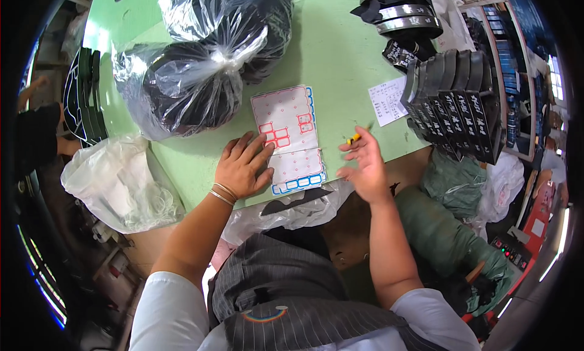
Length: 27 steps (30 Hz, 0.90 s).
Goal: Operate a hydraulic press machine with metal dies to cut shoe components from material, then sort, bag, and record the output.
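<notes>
On the green table lies a white sheet (pixel 281 109) printed with red outlines, rounded boxes and small circles. A blue-bordered layer (pixel 298 185) shows along its right and near edges. My left hand (pixel 242 164) rests flat, fingers spread, its fingertips at the sheet's left edge. To the right of the sheet, my right hand (pixel 368 168) is raised with the palm partly turned up. Between its thumb side and forefinger sits a slim yellow and dark pen-like tool (pixel 353 140); its exact kind is too small to tell.
Knotted clear plastic bags of black material (pixel 194 77) fill the table's far left. A handwritten note (pixel 388 101) lies beside stacked black curved pieces (pixel 453 101) at right. A whitish plastic bag (pixel 121 183) hangs at the left edge. Another person's arm (pixel 67 146) shows far left.
</notes>
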{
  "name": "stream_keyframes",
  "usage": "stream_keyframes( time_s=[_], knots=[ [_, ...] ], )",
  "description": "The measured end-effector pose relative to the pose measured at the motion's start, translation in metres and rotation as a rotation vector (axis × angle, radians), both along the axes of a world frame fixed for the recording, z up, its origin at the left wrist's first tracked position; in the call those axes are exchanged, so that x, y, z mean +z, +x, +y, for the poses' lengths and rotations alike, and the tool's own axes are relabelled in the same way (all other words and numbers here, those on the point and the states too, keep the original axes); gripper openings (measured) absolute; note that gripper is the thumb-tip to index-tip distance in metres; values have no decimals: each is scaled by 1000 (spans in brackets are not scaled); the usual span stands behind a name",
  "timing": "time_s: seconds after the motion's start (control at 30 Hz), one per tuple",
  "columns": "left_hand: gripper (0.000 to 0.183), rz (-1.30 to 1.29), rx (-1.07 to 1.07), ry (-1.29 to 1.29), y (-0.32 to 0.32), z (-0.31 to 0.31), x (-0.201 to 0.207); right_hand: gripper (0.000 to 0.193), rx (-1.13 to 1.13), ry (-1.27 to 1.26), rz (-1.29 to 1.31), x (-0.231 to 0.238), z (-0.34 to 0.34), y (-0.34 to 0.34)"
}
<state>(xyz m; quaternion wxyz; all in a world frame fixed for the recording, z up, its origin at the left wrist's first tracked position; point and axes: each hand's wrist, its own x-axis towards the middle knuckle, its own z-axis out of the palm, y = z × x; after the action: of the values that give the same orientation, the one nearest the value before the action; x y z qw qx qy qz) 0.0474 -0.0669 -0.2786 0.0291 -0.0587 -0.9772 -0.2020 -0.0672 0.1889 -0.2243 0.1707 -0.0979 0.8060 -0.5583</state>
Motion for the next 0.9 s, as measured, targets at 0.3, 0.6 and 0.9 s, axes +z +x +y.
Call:
stream_keyframes(
  time_s=[0.3, 0.6, 0.9],
  knots=[
    [50, 3, -21, -20, 0, 2, -3, 25, -243, -667, -283, -22, -49, 9],
    [48, 19, 5, 6, -1, 2, -5, 15, -52, -443, -136, -58, -64, 25],
    [48, 22, 18, 30, 0, -1, -3, 20, 17, -114, 124, -72, -93, -3]
  ],
)
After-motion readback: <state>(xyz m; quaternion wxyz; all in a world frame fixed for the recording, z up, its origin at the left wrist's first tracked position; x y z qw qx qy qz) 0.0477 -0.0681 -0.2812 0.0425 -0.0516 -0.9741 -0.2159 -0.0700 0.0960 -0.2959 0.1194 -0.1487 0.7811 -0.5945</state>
